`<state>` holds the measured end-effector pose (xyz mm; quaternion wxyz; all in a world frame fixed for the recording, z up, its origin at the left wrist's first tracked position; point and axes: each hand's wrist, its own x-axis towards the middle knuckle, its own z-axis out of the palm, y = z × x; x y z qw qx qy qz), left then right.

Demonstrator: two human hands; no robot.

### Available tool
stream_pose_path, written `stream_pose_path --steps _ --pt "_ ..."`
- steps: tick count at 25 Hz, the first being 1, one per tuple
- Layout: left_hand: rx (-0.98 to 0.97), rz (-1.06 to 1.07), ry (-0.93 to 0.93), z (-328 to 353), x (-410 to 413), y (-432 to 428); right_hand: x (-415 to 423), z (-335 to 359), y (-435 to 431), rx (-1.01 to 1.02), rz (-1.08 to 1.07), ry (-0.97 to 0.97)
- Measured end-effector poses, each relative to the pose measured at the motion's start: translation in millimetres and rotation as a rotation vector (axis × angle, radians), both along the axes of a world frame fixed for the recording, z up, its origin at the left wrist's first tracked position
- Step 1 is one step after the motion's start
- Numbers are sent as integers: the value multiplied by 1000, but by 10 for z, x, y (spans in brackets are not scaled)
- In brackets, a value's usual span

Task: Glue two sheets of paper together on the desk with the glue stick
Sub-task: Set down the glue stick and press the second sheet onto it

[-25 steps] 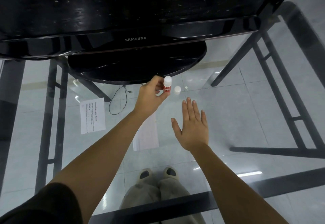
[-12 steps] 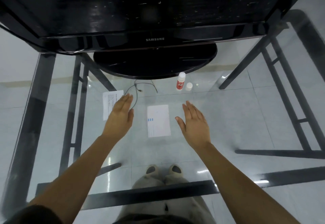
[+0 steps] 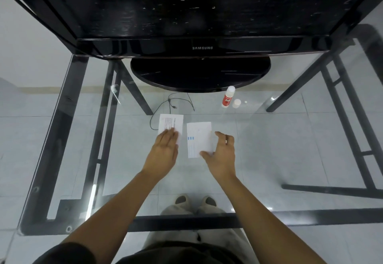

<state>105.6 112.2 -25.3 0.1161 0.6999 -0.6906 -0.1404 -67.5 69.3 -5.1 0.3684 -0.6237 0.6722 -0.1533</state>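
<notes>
White paper sheet with black text lines is laid flat on the clear glass counter. A second white paper sheet with blue marks is laid just beside it on the right, with a narrow gap between the two. Both are placed near the middle of the counter, in front of the round black stand of a black flat monitor.

The left hand is held flat, its straight fingers pressed on the near part of the sheet with black text lines. The right hand is set at the sheet with blue marks: its thumb is rested on the near right corner, and its bent fingers are arched at the right edge. Whether that sheet is pinched or only touched cannot be told. The hands are held apart.

A white glue stick with a red label is stood upright farther back and to the right, well apart from both hands and close to the monitor stand. A small white round cap is seen just beside it.

A thin black cable is seen beyond the sheet with black text lines; whether it is on the glass or under it cannot be told. Through the glass, a black metal frame and two light shoes are shown.
</notes>
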Motion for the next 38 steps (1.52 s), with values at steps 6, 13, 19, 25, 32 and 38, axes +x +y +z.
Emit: stream_pose_path --steps 6,13,19,25,32,38 --pt "-2 36 37 68 173 -32 6 28 -12 37 -33 -73" --pt "49 10 6 89 297 -78 64 18 -22 -7 -5 24" --pt "92 12 27 68 337 -81 92 29 -71 35 -29 -18" --pt "178 20 -125 70 461 -131 44 6 -86 94 -41 -91" --pt "148 -1 -104 71 114 -187 -439 94 -115 18 -280 -332" --pt "151 -51 -57 12 -379 -317 -736 179 -93 -147 -379 -441"
